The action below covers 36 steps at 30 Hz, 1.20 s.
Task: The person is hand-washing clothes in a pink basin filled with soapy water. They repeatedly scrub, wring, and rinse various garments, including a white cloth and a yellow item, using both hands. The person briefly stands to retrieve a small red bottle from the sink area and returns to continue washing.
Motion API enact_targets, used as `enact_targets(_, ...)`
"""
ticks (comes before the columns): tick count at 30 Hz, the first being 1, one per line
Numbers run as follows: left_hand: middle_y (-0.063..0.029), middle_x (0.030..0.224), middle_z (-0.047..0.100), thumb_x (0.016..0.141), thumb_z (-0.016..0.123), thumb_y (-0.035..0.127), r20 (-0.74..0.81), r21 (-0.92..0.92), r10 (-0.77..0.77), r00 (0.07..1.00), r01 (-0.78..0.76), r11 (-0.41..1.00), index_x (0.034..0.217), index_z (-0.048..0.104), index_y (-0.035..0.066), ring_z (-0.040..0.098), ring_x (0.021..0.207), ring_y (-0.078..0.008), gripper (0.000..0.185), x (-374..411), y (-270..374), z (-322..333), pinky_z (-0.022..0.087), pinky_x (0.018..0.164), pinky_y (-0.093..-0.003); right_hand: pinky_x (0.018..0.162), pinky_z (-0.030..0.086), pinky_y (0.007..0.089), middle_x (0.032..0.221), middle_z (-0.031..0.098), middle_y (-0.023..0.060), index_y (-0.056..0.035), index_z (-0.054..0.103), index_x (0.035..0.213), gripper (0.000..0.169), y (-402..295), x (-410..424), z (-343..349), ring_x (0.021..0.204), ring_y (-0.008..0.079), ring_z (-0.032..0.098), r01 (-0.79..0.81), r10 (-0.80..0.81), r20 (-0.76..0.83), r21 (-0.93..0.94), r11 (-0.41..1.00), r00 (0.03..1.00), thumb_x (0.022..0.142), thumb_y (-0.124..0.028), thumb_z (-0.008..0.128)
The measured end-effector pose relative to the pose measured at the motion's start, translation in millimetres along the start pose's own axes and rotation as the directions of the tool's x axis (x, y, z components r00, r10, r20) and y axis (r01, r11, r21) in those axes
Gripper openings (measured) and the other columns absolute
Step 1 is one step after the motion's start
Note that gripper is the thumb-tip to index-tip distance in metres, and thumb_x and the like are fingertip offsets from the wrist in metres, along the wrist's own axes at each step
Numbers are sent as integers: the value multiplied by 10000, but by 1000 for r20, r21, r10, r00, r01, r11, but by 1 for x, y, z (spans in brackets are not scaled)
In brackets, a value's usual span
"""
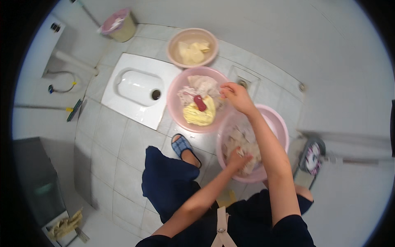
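My left hand [238, 160] is down in the nearest pink basin [283, 129], its fingers closed on a pale wet cloth [251, 157] that lies in water. My right hand [237, 96] hovers by the right rim of the middle pink basin [176, 115]. Its fingers are loosely bent, and nothing shows between them. Inside the middle basin are pale pinkish clothes [203, 85] and a bunched yellow cloth [199, 115]. A red waisted object [200, 103], perhaps a scrubbing brush, rests on top of them. My right forearm hides part of the nearest basin.
Farther off, a smaller basin [170, 49] holds pale yellow cloth in water. A squat toilet [132, 112] is set into the floor at left. A floor drain [243, 83] lies beyond my right hand. A lined bin [125, 31] stands in the far corner; a squeegee [74, 110] leans left.
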<state>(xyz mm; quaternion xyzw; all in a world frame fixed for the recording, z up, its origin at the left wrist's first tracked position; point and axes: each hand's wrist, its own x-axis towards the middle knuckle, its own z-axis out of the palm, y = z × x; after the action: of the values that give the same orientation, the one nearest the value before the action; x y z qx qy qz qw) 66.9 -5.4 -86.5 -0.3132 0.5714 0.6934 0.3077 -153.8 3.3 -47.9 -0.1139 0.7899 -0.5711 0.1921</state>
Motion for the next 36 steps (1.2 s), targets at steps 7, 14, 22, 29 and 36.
enact_targets(7,-104,1033,617,778,629,-85,346,-370,352,870,-218,903,1228,444,30,629,908,-193,500,-34,55,-7,552,759,-327,774,455,236,896,657,44,7,652,983,341,48,-203,-72,866,105,581,-422,428,-18,142,895,903,951,-293,493)
enact_targets(14,-111,1093,595,818,625,-28,322,-369,423,847,-299,880,1221,466,73,617,948,-215,445,-40,99,-22,540,800,-343,657,466,293,866,650,45,-8,635,914,126,21,-209,-58,739,97,572,78,199,-454,522,850,868,828,-97,659)
enact_targets(22,-64,1129,593,964,470,262,393,-503,145,908,80,861,1278,459,77,582,1016,-194,364,5,52,21,502,852,-350,534,468,449,663,616,162,-96,659,678,392,-3,-197,8,585,353,602,-29,-253,-447,-534,845,858,898,-354,463)
enact_targets(29,-74,1122,605,911,532,434,301,-397,22,953,104,912,1238,501,48,587,981,-195,507,31,32,41,482,821,-345,571,481,468,679,635,176,-64,662,645,519,10,-188,6,618,328,632,-245,-97,-583,-479,843,807,895,-464,445)
enact_targets(36,-74,1097,610,901,539,457,278,-431,-5,961,129,893,1205,526,44,589,966,-197,512,35,29,20,482,812,-347,540,481,478,602,598,198,-8,628,610,583,37,-172,5,560,369,604,-523,254,-606,-320,790,754,956,-381,344)
